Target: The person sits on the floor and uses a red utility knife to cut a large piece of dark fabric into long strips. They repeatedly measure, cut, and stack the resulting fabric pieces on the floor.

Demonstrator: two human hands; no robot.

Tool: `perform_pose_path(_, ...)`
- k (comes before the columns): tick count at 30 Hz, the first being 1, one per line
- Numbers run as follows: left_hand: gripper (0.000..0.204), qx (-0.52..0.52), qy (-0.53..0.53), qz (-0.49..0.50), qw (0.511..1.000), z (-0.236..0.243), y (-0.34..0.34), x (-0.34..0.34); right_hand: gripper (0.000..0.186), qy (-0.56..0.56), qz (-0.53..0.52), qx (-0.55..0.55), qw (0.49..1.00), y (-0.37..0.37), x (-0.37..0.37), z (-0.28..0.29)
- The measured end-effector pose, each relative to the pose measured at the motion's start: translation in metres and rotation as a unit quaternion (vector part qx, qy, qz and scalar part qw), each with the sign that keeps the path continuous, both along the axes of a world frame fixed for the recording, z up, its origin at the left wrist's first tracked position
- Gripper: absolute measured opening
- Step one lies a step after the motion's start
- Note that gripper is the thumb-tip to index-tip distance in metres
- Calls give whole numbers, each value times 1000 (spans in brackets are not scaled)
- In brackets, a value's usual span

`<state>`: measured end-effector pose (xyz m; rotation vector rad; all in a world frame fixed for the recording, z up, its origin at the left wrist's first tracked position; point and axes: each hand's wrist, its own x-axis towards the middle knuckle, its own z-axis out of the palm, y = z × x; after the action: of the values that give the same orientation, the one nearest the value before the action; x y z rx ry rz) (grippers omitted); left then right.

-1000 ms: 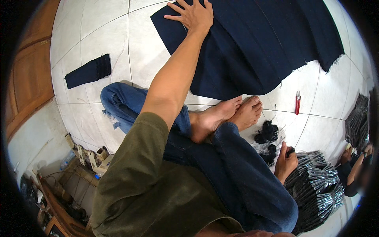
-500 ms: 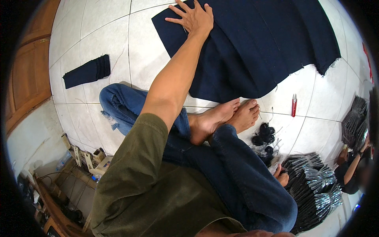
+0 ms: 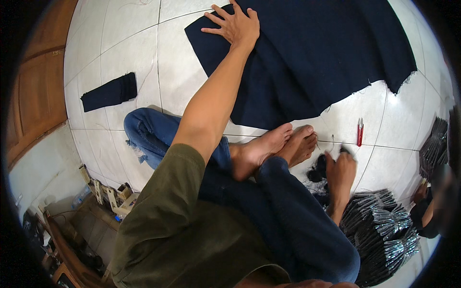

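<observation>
A large dark navy cloth [image 3: 307,62] lies over the white tiles, with frayed threads along its near right edge. My left hand [image 3: 237,28] presses flat on its far left part, fingers spread. Beyond my feet on the right, my right hand [image 3: 342,172] is over the floor, palm down and slightly blurred. A small dark thing shows at its fingertips, too smeared to name. Beside the thumb lies a tangle of black thread-like coils [image 3: 316,172], partly hidden by this hand. Red-handled thread snips [image 3: 359,133] rest on the tiles just past the right hand.
A folded navy cloth piece [image 3: 109,92] lies to the left. Heaped black strips in shiny bundles [image 3: 379,230] stand beside my right knee, with another bundle [image 3: 433,149] farther right. Another person [image 3: 429,211] is at the right rim. A wooden door [image 3: 41,91] stands at left.
My right hand has moved forward from beside the shiny bundles to the black coils, and a dark thing now shows at its fingertips. My left hand stays on the cloth.
</observation>
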<state>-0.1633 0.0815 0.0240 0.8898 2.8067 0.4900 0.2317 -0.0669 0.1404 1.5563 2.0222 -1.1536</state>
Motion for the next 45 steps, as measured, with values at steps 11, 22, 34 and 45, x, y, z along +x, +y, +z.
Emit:
perform_pose_path(11, 61, 33, 52, 27, 998, -13, 5, 3, 20, 9, 11, 420, 907, 28, -66, -37)
perform_pose_path(22, 59, 31, 77, 23, 996, -21, 3, 0, 30, -18, -143, 275, 950, -4, -10, -2)
perform_pose_path(34, 60, 105, 96, -29, 989, -48, 2, -9, 53, -261, -158, 28, 952, -141, 211, -11)
perform_pose_path(45, 44, 330, 90, -204, 918, 16, -36, 56, 86, -118, -318, -99, 935, -153, 194, 7)
